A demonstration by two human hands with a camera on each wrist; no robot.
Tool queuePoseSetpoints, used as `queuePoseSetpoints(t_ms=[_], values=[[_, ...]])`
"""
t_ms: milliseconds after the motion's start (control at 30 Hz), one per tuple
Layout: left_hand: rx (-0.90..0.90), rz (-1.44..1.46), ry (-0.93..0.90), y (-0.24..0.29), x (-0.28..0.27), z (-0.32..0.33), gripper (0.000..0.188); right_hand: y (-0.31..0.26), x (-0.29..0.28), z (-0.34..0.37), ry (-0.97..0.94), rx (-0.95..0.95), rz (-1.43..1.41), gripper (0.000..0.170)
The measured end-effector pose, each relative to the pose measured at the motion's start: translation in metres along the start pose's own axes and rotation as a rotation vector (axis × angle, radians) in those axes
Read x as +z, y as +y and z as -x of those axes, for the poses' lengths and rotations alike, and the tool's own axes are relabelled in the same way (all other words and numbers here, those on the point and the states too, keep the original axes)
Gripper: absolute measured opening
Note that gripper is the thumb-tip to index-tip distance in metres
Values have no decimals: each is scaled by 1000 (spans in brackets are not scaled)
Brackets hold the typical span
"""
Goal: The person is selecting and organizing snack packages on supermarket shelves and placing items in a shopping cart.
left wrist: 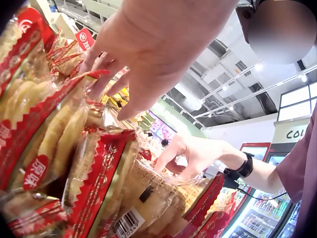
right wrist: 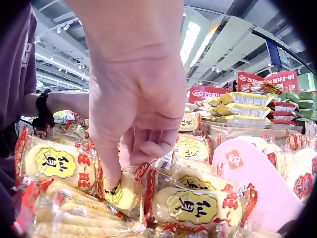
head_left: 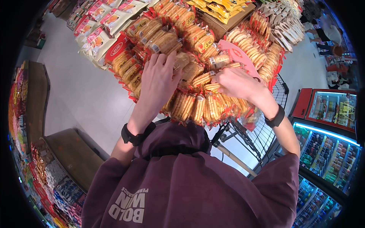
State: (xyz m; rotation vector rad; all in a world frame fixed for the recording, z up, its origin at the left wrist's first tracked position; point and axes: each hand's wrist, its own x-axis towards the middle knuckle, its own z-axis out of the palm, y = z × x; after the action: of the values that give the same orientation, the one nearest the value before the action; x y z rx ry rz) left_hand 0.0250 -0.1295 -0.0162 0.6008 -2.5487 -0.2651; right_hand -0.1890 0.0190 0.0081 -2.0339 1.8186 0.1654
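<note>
Clear-wrapped packs of round rice crackers (head_left: 184, 106) with red edges fill a display in front of me. My left hand (head_left: 157, 81) reaches over the pile, its fingertips at packs near the middle; the left wrist view shows the fingers stretched forward over the pack tops. To the right, my right hand (head_left: 239, 83) has its fingers bent down among the packs. Its thumb presses on a rice cracker pack (right wrist: 126, 196) with a yellow label in the right wrist view, the other fingers curled close behind. Some fingertips are hidden by the hands.
A pink card (head_left: 239, 57) stands among the packs beside my right hand. Yellow bags (head_left: 224, 9) lie at the back, white-and-pink bags (head_left: 100, 41) at the left. A black wire cart (head_left: 256, 142) is close on the right, near lit drink fridges (head_left: 327, 148).
</note>
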Motion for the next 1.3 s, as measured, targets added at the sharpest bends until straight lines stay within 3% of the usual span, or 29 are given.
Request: queuePoseSetpoints(t_ms=[133, 200, 500, 600, 733, 833, 1000, 1033, 1133, 1167, 1300], values=[[175, 36, 7, 5, -8, -1, 40, 1, 0, -1, 235, -185, -157, 18], [164, 102, -136, 8, -9, 4, 37, 1, 2, -7, 305, -235, -127, 18], [104, 151, -295, 18, -6, 7, 39, -11, 11, -6, 212, -194, 98, 18], [59, 155, -322, 19, -3, 6, 44, -9, 14, -6, 416, -162, -42, 21], [54, 158, -278, 22, 0, 7, 44, -5, 19, -6, 363, -223, 20, 27], [-10, 123, -377, 23, -1, 4, 43, -3, 17, -6, 307, -231, -24, 30], [-67, 166, -299, 21, -2, -3, 36, 7, -2, 3, 333, -146, -369, 30], [-68, 173, -269, 20, -3, -5, 35, 8, -10, 5, 277, 20, -433, 37], [-118, 345, -192, 31, -22, -10, 33, 4, -32, 14, 545, -14, -349, 48], [-95, 373, -208, 34, -24, -11, 34, 4, -35, 16, 552, -21, -333, 56], [13, 468, -218, 38, -23, -13, 34, 2, -34, 16, 609, -33, -369, 57]])
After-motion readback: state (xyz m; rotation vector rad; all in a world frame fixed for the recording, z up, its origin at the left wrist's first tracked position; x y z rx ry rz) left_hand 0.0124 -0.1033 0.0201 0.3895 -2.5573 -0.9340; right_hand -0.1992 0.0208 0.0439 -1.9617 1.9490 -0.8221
